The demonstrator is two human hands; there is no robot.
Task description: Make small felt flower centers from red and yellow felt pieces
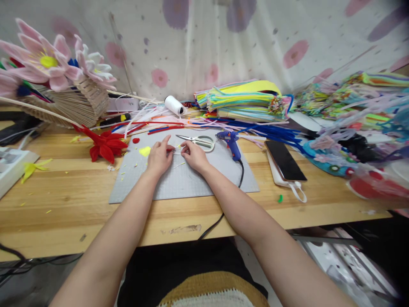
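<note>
Over the grey cutting mat point(191, 187), my left hand point(159, 157) is closed in a pinch, its index finger pointing up. My right hand point(194, 156) pinches close beside it. A thin white strand point(177, 153) runs between the fingertips of both hands; whether it is thread or wire I cannot tell. Scissors point(207, 143) with pale handles lie just beyond my right hand, blades toward the left. To their right rests a blue glue gun point(231, 144) with a black cord. A yellow piece point(145, 151) and a small red piece point(136, 140) lie left of my left hand.
A red fuzzy flower point(107, 145) lies left of the mat, near a basket point(67, 102) with pink flowers. Behind are a white thread spool point(174, 105) and pipe-cleaner bundles point(246, 100). A phone point(286, 161) lies on a white power bank at right.
</note>
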